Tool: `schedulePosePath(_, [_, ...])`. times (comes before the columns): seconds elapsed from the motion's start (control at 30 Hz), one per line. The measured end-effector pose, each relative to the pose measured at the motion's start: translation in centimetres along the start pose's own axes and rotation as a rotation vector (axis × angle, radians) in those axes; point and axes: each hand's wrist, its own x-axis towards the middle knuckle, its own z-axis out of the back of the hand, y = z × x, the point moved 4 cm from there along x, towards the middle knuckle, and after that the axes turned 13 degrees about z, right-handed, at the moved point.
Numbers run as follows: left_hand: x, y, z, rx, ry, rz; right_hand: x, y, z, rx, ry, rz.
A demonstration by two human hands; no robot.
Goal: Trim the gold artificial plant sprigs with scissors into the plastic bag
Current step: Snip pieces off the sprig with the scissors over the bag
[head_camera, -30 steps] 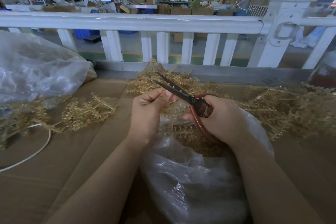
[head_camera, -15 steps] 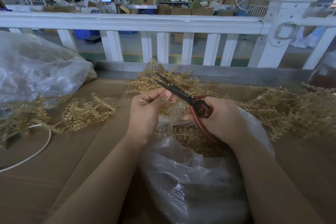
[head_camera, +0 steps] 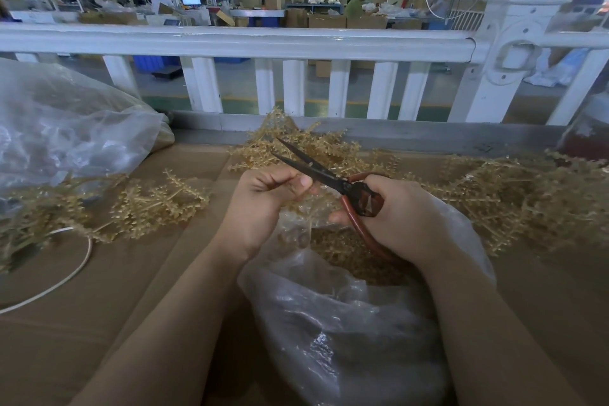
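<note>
Plainly, the risk sits mid-frame: the left hand pinches a gold sprig just beside the parted blades of the scissors, gripped by the right hand over the plastic bag — a hasty snip could nick fingertips. The sprig's cut point is hidden — the bag's film blurs it.

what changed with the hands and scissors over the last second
Almost nothing. The right hand still grips the red-handled scissors, blades open and pointing up-left, and the left hand still pinches a sprig beside them over the plastic bag. The gold sprigs on the cardboard lie as before.
</note>
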Motion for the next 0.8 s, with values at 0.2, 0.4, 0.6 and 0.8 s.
schedulePosePath(0.2, [0.09,0.08,-0.11,-0.037,0.016,0.018,-0.08,-0.68,-0.53,0.004,-0.076,0.024])
schedulePosePath(0.4, [0.05,-0.03,-0.20,-0.028,0.013,0.022,-0.14,0.05,-0.10,0.028,-0.125,0.046])
schedulePosePath(0.6, [0.05,0.11,-0.32,-0.047,0.027,0.034,-0.05,-0.25,-0.28,0.045,-0.120,0.022])
schedulePosePath(0.8, [0.04,0.30,-0.25,-0.109,-0.002,0.031,0.06,-0.57,-0.49,0.100,-0.093,-0.025])
